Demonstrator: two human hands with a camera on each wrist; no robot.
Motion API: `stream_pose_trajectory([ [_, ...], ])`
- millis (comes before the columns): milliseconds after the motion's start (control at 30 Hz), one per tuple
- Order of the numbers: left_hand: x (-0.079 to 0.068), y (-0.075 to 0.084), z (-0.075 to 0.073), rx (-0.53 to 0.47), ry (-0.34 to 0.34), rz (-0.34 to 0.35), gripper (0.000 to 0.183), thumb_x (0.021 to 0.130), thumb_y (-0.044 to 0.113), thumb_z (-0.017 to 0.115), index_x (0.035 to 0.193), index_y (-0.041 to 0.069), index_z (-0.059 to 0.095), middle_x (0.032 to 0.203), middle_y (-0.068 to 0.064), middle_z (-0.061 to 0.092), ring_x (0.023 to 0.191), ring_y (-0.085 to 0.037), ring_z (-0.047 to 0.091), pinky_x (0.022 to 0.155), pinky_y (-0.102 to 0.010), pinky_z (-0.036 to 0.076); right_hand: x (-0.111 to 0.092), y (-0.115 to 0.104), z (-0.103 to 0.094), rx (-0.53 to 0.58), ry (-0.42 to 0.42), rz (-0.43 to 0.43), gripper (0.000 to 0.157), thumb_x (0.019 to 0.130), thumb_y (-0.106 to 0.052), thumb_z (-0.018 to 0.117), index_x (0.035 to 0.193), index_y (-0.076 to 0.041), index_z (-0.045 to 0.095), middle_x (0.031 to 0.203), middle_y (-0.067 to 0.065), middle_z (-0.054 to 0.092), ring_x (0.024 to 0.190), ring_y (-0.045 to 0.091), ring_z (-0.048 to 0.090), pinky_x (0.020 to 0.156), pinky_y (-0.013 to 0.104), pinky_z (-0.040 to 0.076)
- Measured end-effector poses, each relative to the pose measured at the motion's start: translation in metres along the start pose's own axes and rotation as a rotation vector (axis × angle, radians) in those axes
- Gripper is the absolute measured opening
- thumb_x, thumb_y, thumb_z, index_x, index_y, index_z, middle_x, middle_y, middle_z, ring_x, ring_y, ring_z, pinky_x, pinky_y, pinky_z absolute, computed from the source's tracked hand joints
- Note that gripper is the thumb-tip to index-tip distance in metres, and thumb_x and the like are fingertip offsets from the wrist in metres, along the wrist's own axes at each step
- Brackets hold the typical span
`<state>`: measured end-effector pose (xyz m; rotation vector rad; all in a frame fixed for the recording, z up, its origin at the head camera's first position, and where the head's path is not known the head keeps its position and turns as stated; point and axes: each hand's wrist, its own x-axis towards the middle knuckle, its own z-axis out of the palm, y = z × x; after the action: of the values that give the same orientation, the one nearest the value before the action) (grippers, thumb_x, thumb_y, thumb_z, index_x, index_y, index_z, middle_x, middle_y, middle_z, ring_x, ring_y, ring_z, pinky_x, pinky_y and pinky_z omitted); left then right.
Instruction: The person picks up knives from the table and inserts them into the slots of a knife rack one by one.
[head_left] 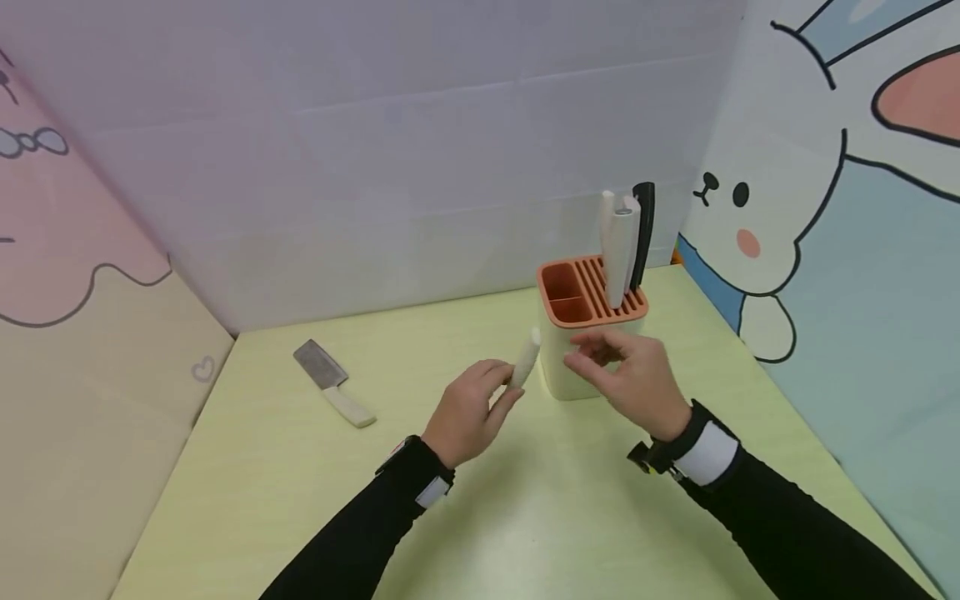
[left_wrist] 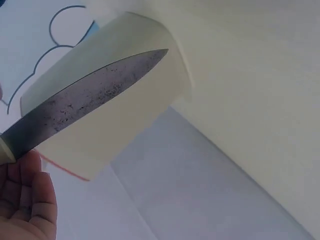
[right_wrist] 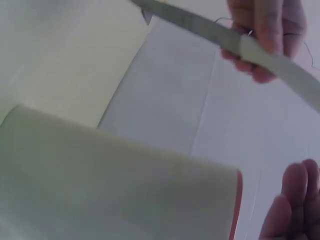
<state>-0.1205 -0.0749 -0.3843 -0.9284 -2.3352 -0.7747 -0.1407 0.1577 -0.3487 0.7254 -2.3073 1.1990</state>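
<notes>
My left hand pinches a knife by its pale handle, between thumb and fingers. In the left wrist view its pointed, dark-spotted blade overlaps the side of the knife block. My right hand is in front of the block, its fingers loosely bent with nothing between them. The cream knife block has an orange slotted top. Several knives stand in its slots, with white handles and one black handle.
A small cleaver with a pale handle lies on the light yellow table, left of my left hand. A plain pale wall rises behind the table. Side panels with cartoon drawings stand left and right.
</notes>
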Motion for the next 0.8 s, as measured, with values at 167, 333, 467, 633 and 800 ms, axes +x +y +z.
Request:
stream_pose_trajectory([
  [167,0.022,-0.003,-0.02,-0.15,0.118,-0.056,0.016,0.088,0.015,0.062,0.1,0.005,0.063,0.092,-0.003,0.065,0.086,-0.01,0.059,0.074,-0.031,0.052,0.008,0.028,-0.012,-0.125,0.283,0.031,0.022,0.079,-0.025,0.072,0.089,-0.006,0.067,0.077,0.003,0.065,0.069,0.012,0.056,0.058,0.032,0.05],
  [333,0.055,-0.008,-0.038,-0.277,0.216,-0.087,0.018,0.09,0.018,0.06,0.101,0.004,0.063,0.091,-0.005,0.067,0.087,-0.01,0.061,0.078,-0.031,0.052,0.014,0.053,-0.016,-0.187,0.334,0.081,0.035,0.08,-0.029,0.07,0.098,0.0,0.063,0.097,0.014,0.061,0.091,0.026,0.053,0.07,0.048,0.047],
  [467,0.082,-0.009,-0.044,-0.392,0.24,-0.164,0.021,0.091,0.019,0.059,0.103,0.003,0.062,0.092,-0.007,0.067,0.084,-0.01,0.062,0.076,-0.031,0.052,0.012,0.067,-0.013,-0.195,0.292,0.155,0.044,0.081,-0.036,0.068,0.106,-0.001,0.061,0.121,0.018,0.054,0.114,0.032,0.046,0.088,0.058,0.043],
  [633,0.108,0.012,-0.055,-0.488,0.213,-0.307,0.022,0.092,0.012,0.056,0.108,-0.003,0.059,0.1,-0.016,0.066,0.088,-0.019,0.062,0.077,-0.035,0.052,0.009,0.075,-0.009,-0.162,0.232,0.219,0.05,0.085,-0.042,0.062,0.118,-0.004,0.059,0.136,0.016,0.048,0.125,0.031,0.043,0.087,0.06,0.045],
  [800,0.127,0.015,-0.052,-0.543,0.229,-0.351,0.022,0.092,0.008,0.055,0.11,-0.005,0.058,0.104,-0.021,0.065,0.091,-0.025,0.062,0.078,-0.032,0.051,0.007,0.076,-0.004,-0.09,0.216,0.233,0.053,0.087,-0.043,0.058,0.128,-0.01,0.053,0.133,0.012,0.052,0.116,0.03,0.052,0.079,0.055,0.051],
])
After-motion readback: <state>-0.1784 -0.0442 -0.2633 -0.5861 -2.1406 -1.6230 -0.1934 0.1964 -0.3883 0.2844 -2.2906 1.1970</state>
